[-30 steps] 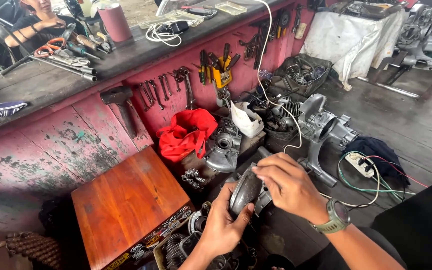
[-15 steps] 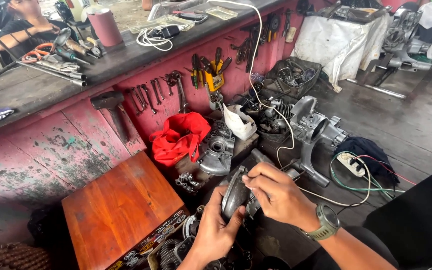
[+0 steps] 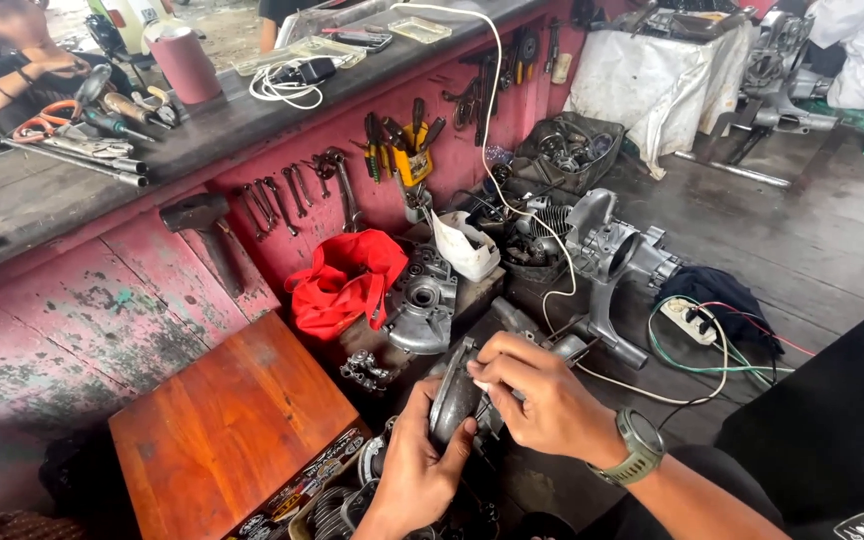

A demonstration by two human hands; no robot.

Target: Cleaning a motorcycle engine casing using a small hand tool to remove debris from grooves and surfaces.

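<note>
My left hand (image 3: 420, 468) grips a round grey metal engine part (image 3: 454, 395) from below, holding it on edge above the floor. My right hand (image 3: 542, 400), with a green watch on its wrist, pinches something small and pale against the part's right face; what it is I cannot tell. Under my hands lies a pile of greasy metal parts (image 3: 352, 500). A grey engine casing (image 3: 422, 305) rests just beyond the hands, next to a red cloth bag (image 3: 344, 282).
A reddish wooden box (image 3: 237, 425) stands at my left. Wrenches and pliers (image 3: 397, 150) hang on the worn pink counter front (image 3: 72, 330). An engine block (image 3: 607, 250), a white power strip (image 3: 690, 320) with cables and a dark cloth lie at right. Another person leans on the counter at far left.
The view has shifted slightly. My hands stay on the round part, and the right hand's fingers have moved in closer against its face.
</note>
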